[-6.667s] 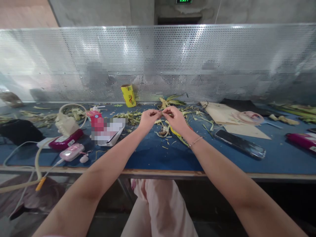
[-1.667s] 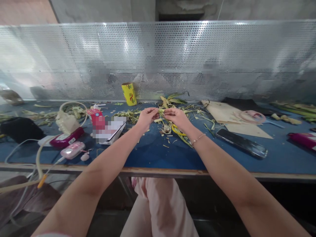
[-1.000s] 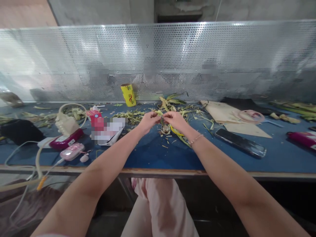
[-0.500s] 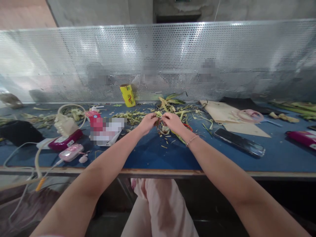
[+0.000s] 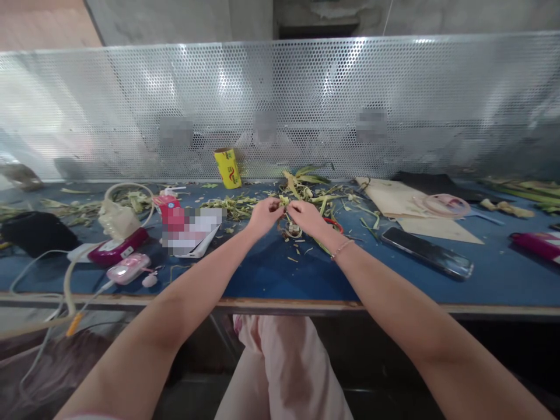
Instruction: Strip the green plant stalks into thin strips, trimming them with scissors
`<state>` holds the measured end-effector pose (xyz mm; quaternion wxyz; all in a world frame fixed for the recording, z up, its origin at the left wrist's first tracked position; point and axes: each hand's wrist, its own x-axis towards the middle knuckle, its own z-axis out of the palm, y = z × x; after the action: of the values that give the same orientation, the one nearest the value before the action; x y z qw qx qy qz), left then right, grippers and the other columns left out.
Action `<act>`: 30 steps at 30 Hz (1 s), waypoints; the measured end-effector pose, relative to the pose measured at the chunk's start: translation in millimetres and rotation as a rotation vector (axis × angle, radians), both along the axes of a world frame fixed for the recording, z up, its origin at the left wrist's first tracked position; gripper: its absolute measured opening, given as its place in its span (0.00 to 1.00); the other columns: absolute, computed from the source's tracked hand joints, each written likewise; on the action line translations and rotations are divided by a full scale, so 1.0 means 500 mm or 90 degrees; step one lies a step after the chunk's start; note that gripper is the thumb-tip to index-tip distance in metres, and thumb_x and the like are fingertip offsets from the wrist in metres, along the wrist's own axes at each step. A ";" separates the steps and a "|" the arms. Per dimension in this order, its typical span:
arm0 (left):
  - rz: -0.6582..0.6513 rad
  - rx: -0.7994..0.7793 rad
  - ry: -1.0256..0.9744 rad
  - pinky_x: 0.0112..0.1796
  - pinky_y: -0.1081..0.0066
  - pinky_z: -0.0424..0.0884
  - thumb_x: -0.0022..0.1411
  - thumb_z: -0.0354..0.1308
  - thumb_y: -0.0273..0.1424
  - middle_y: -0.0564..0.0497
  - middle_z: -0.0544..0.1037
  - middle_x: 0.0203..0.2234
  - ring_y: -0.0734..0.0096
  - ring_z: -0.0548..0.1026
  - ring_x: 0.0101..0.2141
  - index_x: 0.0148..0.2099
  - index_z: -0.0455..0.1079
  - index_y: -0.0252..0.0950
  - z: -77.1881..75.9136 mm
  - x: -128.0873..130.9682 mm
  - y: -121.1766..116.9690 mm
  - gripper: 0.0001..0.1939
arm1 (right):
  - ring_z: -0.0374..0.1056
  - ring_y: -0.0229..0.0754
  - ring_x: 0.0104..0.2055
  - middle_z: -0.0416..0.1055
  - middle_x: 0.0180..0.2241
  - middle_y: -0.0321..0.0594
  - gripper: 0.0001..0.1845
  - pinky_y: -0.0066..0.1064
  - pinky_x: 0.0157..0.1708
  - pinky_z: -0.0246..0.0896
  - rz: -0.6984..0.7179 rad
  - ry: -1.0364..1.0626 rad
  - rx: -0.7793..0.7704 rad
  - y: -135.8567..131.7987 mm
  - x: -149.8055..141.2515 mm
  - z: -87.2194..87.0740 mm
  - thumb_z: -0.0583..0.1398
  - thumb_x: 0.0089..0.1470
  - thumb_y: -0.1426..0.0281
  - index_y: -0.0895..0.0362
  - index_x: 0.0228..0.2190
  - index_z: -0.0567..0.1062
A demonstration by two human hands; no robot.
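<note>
Close together over the blue table (image 5: 262, 274), my left hand (image 5: 266, 213) and my right hand (image 5: 306, 216) pinch a small pale yellow-green plant piece (image 5: 284, 200). Its exact kind is too small to tell, and fingers cover part of it. Just below the hands lies a tangle of pale plant strips (image 5: 292, 230) with small scraps around it. Something with a red-orange loop (image 5: 335, 224) is partly hidden by my right wrist. Behind the hands are long green leaves (image 5: 311, 175) and a heap of shredded strips (image 5: 234, 206).
A yellow tube-shaped container (image 5: 228, 169) stands by the perforated metal screen (image 5: 306, 87). To the right lie a phone (image 5: 426, 252), brown cardboard (image 5: 385, 198) and a pink ring-shaped item (image 5: 448, 205). To the left are a white phone-like item (image 5: 205, 236), a pink device (image 5: 128, 269) and cables.
Both hands stay nearly in place on the plant piece, with slight finger movement. The whole view has shifted a little.
</note>
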<state>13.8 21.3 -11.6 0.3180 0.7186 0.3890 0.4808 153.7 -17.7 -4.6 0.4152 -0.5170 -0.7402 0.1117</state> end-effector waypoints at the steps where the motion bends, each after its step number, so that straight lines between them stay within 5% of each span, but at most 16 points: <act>1: 0.008 0.010 0.005 0.31 0.73 0.65 0.48 0.59 0.29 0.53 0.72 0.18 0.71 0.71 0.25 0.31 0.69 0.33 0.000 0.000 0.000 0.06 | 0.52 0.34 0.23 0.56 0.16 0.32 0.16 0.27 0.26 0.45 0.001 -0.001 0.003 -0.001 0.000 0.001 0.50 0.51 0.69 0.56 0.15 0.55; 19: 0.077 0.063 0.097 0.27 0.74 0.59 0.53 0.50 0.27 0.52 0.71 0.17 0.75 0.67 0.21 0.20 0.64 0.34 0.019 0.004 -0.031 0.11 | 0.51 0.34 0.21 0.56 0.16 0.31 0.15 0.28 0.24 0.43 0.055 0.038 -0.022 -0.001 0.002 0.003 0.50 0.52 0.67 0.56 0.17 0.58; 24: 0.072 0.024 0.058 0.27 0.74 0.61 0.53 0.51 0.28 0.52 0.72 0.18 0.74 0.69 0.22 0.24 0.67 0.34 0.014 0.006 -0.027 0.09 | 0.52 0.34 0.21 0.56 0.16 0.31 0.14 0.28 0.24 0.44 0.069 0.052 -0.033 -0.001 0.003 0.001 0.51 0.52 0.66 0.56 0.17 0.59; 30: 0.004 0.071 0.064 0.29 0.73 0.63 0.52 0.53 0.31 0.52 0.71 0.22 0.73 0.70 0.24 0.35 0.70 0.34 0.002 -0.003 -0.007 0.08 | 0.55 0.36 0.23 0.58 0.17 0.34 0.19 0.30 0.25 0.47 -0.047 0.091 0.011 0.002 0.023 0.007 0.50 0.53 0.59 0.56 0.17 0.62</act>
<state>12.2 17.9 -10.9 0.2563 0.7572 0.3795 0.4658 165.1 -16.8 -0.9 0.4752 -0.5313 -0.6898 0.1268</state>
